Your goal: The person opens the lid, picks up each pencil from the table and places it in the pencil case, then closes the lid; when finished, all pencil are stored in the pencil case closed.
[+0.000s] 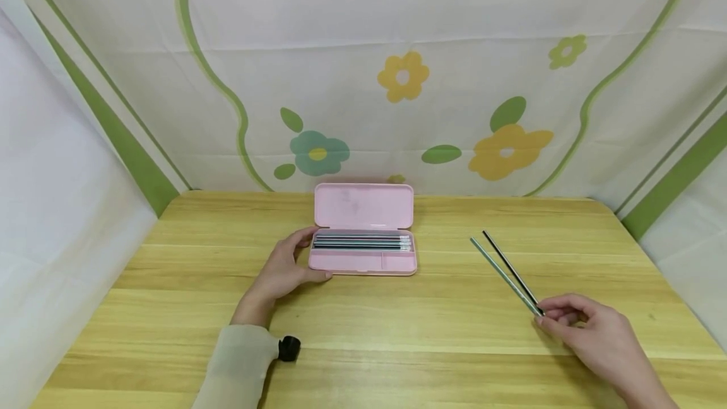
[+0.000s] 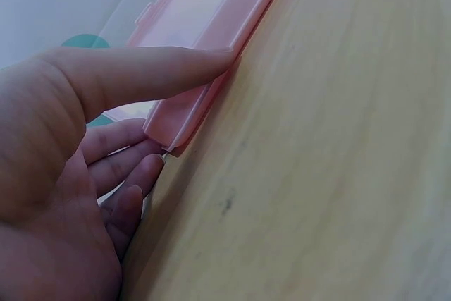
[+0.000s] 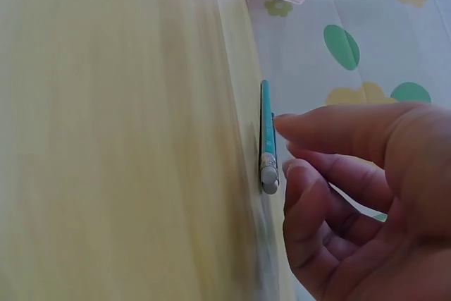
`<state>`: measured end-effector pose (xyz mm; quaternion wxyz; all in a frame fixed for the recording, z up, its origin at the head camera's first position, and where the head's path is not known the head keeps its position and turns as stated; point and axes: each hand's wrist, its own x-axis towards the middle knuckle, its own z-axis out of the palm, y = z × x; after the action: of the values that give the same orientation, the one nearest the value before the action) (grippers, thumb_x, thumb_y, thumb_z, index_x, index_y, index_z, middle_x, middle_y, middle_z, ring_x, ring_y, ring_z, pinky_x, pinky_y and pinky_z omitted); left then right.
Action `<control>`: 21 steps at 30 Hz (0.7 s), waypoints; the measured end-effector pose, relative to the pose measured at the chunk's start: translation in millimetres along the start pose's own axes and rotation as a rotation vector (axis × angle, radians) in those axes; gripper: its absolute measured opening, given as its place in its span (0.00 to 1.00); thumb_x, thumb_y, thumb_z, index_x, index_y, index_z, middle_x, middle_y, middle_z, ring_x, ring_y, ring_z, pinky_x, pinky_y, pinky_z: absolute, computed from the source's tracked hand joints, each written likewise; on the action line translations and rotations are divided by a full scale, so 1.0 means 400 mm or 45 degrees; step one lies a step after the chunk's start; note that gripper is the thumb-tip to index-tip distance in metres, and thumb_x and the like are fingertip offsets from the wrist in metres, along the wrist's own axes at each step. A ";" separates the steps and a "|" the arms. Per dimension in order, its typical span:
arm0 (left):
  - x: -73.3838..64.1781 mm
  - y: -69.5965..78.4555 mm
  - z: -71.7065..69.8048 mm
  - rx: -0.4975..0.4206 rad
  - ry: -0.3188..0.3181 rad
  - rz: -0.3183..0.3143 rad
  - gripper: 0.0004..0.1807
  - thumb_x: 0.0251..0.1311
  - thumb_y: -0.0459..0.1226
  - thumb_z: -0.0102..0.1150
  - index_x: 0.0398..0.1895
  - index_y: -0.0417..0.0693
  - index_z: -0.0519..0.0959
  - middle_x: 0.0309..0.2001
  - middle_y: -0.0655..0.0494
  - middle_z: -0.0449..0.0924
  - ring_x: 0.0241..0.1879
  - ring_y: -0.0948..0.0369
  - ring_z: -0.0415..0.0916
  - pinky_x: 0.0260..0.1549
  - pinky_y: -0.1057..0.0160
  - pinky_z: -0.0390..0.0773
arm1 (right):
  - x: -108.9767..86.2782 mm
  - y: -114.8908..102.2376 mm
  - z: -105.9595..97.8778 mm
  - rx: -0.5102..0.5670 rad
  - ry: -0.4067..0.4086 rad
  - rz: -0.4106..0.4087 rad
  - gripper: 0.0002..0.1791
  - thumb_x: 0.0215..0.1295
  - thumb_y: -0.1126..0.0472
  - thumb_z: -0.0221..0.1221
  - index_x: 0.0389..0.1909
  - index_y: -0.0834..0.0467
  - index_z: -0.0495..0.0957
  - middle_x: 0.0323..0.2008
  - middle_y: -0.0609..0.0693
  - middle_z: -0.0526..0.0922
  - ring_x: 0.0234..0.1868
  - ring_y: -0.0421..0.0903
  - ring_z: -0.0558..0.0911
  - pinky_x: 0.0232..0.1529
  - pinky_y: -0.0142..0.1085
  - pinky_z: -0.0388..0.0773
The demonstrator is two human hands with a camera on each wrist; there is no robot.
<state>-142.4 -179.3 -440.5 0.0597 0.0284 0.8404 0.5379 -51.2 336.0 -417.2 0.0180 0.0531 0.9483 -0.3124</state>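
A pink pencil case [image 1: 346, 262] lies with its lid [image 1: 363, 206] raised. Inside, several pencils [image 1: 358, 242] lie side by side in the rear compartment, eraser ends to the right. My left hand [image 1: 286, 268] grips the case's left end, thumb along the front edge and fingers round the back corner. To the right, my right hand [image 1: 596, 333] pinches the near ends of two pencils, a teal one [image 1: 502, 273] and a dark one [image 1: 509, 267]. They spread apart in a narrow V toward their far ends. In the right wrist view, the teal pencil's eraser [image 3: 270, 181] shows beside the fingertips.
The wooden table [image 1: 397, 339] carries all of this. Behind it hangs a white cloth [image 1: 341, 93] printed with flowers, with more cloth at both sides. A black strap piece [image 1: 289, 348] sticks out from the left sleeve [image 1: 241, 358].
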 end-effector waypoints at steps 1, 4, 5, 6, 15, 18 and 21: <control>0.001 0.000 0.000 0.000 0.000 0.005 0.53 0.45 0.36 0.88 0.79 0.52 0.71 0.69 0.47 0.79 0.67 0.47 0.71 0.74 0.35 0.63 | 0.001 0.000 0.000 -0.009 -0.010 0.007 0.20 0.64 0.46 0.76 0.50 0.53 0.89 0.37 0.41 0.89 0.34 0.32 0.79 0.32 0.30 0.74; 0.001 0.000 -0.001 0.009 0.003 0.000 0.53 0.45 0.37 0.88 0.78 0.53 0.72 0.69 0.47 0.79 0.67 0.47 0.71 0.73 0.35 0.64 | 0.007 -0.003 0.002 -0.041 -0.012 0.005 0.19 0.64 0.47 0.77 0.50 0.53 0.89 0.37 0.42 0.89 0.33 0.32 0.79 0.31 0.30 0.74; 0.001 0.000 -0.002 0.011 0.004 -0.002 0.53 0.45 0.37 0.88 0.78 0.53 0.72 0.69 0.48 0.78 0.67 0.47 0.71 0.73 0.36 0.64 | 0.009 -0.004 0.004 -0.049 -0.004 -0.005 0.18 0.64 0.48 0.77 0.49 0.53 0.89 0.37 0.42 0.89 0.32 0.31 0.79 0.32 0.30 0.73; 0.001 0.000 -0.003 0.012 0.005 -0.004 0.53 0.45 0.37 0.88 0.78 0.53 0.71 0.69 0.48 0.78 0.67 0.47 0.71 0.73 0.36 0.64 | 0.011 -0.005 0.006 -0.055 0.006 -0.015 0.17 0.64 0.49 0.77 0.49 0.53 0.89 0.37 0.42 0.89 0.32 0.31 0.79 0.32 0.29 0.73; -0.002 -0.001 -0.005 0.015 0.009 -0.015 0.53 0.46 0.38 0.88 0.79 0.54 0.71 0.71 0.49 0.77 0.69 0.47 0.70 0.74 0.35 0.63 | 0.027 -0.030 0.019 -0.126 0.019 -0.088 0.11 0.66 0.52 0.75 0.45 0.51 0.90 0.35 0.42 0.89 0.29 0.30 0.77 0.31 0.30 0.72; -0.002 -0.001 -0.005 0.011 0.009 -0.014 0.53 0.45 0.37 0.88 0.79 0.54 0.71 0.72 0.48 0.77 0.69 0.47 0.70 0.74 0.34 0.63 | 0.028 -0.036 0.021 -0.143 -0.004 -0.094 0.12 0.67 0.50 0.75 0.45 0.51 0.90 0.35 0.42 0.89 0.28 0.32 0.75 0.30 0.31 0.69; -0.001 0.001 -0.005 0.008 0.007 -0.010 0.53 0.46 0.37 0.88 0.79 0.53 0.71 0.72 0.48 0.77 0.70 0.46 0.70 0.75 0.34 0.62 | 0.030 -0.041 0.024 -0.158 -0.012 -0.101 0.11 0.67 0.50 0.74 0.45 0.51 0.90 0.34 0.42 0.88 0.28 0.33 0.73 0.29 0.31 0.68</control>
<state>-142.2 -180.9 -439.3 0.0596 0.0238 0.8423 0.5352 -64.8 318.4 -415.9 0.0134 0.0126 0.9671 -0.2539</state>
